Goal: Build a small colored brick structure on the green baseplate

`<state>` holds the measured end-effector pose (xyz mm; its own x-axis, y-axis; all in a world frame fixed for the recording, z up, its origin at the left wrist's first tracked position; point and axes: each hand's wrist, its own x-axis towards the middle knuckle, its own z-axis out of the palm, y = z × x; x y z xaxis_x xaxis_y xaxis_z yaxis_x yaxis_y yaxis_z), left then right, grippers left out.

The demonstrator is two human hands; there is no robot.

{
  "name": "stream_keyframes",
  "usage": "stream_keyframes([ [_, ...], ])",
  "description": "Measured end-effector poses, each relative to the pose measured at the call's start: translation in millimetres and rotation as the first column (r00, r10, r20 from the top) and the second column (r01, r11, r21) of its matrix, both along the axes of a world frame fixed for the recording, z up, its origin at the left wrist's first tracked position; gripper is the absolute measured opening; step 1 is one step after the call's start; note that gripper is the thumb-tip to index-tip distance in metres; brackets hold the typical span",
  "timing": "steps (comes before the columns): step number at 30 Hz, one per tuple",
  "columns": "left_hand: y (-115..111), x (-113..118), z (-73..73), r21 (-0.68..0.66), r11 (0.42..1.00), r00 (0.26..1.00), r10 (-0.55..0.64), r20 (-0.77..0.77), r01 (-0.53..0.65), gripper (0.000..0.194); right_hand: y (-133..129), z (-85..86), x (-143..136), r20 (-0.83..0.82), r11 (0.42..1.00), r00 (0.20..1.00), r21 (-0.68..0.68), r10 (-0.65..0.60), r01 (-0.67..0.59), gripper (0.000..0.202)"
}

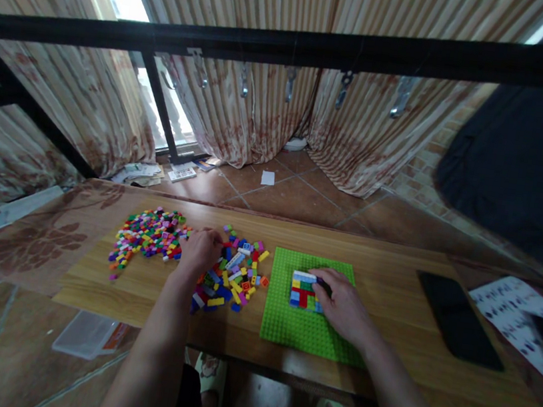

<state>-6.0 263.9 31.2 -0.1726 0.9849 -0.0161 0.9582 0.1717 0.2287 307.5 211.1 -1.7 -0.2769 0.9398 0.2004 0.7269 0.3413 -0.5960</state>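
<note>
On the wooden table my left hand [201, 249] is lowered between two heaps of toy bricks, its fingers curled and their tips largely hidden. The larger bricks [235, 282] lie to its right, the small bricks [149, 233] to its left. My right hand [343, 302] rests over a green baseplate [284, 330], thumb and fingers closed around a dark brick [323, 285]. That brick is at the right side of a flat block of joined bricks [304, 290] in white, red, yellow, blue and green. My right fingers partly cover this block.
A black tablet-like slab [460, 319] lies on the table's right, near a printed sheet [514, 305]. A black metal rail [283, 47] with hanging clips crosses beyond the table. A clear plastic box [84, 333] sits on the floor at left.
</note>
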Motion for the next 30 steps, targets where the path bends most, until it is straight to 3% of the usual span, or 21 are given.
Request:
stream_keyframes([
  [14,2,15,-5.9,0.031,0.999,1.000,-0.030,-0.005,0.030,0.022,0,0.6,-1,-0.001,1.000,1.000,-0.010,-0.002,0.002,0.027],
  [17,3,13,-2.0,0.097,0.995,1.000,-0.022,-0.008,0.023,0.021,-1,0.9,-2,-0.009,1.000,1.000,-0.007,-0.007,0.007,0.026],
  [20,3,11,5.2,0.195,0.980,0.997,-0.043,0.067,0.029,0.023,-1,1.7,-3,-0.029,1.000,0.999,-0.004,-0.025,0.025,0.026],
  [22,2,15,10.0,0.253,0.965,0.973,-0.118,0.198,0.066,0.025,-2,4.4,-3,-0.068,0.999,0.997,0.008,-0.044,0.044,0.027],
  [24,-2,27,12.8,0.314,0.938,0.900,-0.258,0.350,0.147,0.024,-3,9.2,-3,-0.131,0.997,0.990,0.039,-0.061,0.066,0.028],
  [27,-11,57,10.7,0.372,0.874,0.700,-0.477,0.530,0.314,0.023,-5,18.0,-3,-0.243,0.990,0.967,0.100,-0.075,0.101,0.026],
  [30,-22,91,3.4,0.341,0.830,0.502,-0.543,0.673,0.441,0.022,-8,24.1,-5,-0.338,0.987,0.939,0.124,-0.056,0.104,0.023],
])
